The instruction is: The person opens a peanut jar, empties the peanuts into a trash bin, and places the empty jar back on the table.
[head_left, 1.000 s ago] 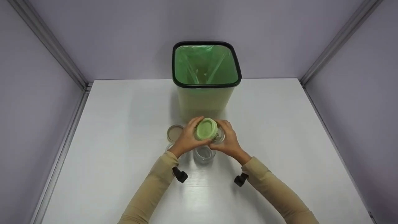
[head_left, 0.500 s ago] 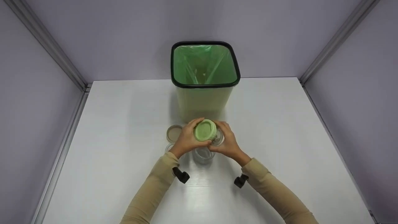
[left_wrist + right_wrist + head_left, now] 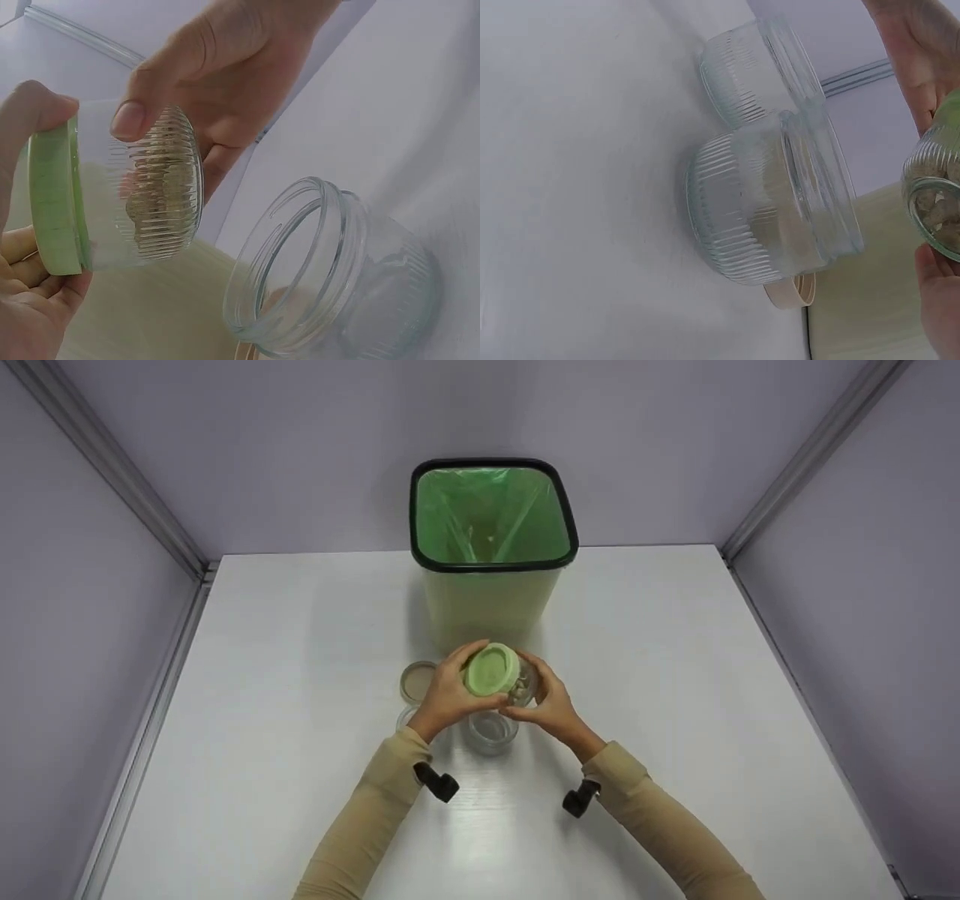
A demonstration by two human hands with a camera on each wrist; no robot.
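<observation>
Both hands hold one small ribbed glass jar (image 3: 523, 684) just above the table, tipped on its side with its green lid (image 3: 490, 669) facing up and left. My left hand (image 3: 456, 684) grips the lid round its rim. My right hand (image 3: 546, 696) grips the glass body, thumb on the ribbed base (image 3: 161, 187). Pale bits lie inside the jar (image 3: 939, 202). Directly below stands an open empty glass jar (image 3: 491, 733), seen close in the left wrist view (image 3: 322, 270).
A bin (image 3: 491, 559) with a black rim and green liner stands just beyond the hands. A loose beige lid (image 3: 417, 681) lies left of them. A second empty jar (image 3: 754, 71) stands beside the first (image 3: 772, 202), partly hidden under my left wrist. Walls enclose the table.
The held jar has risen slightly and tipped further onto its side, its lid swinging left. Both hands keep their grip. The jars on the table have not moved.
</observation>
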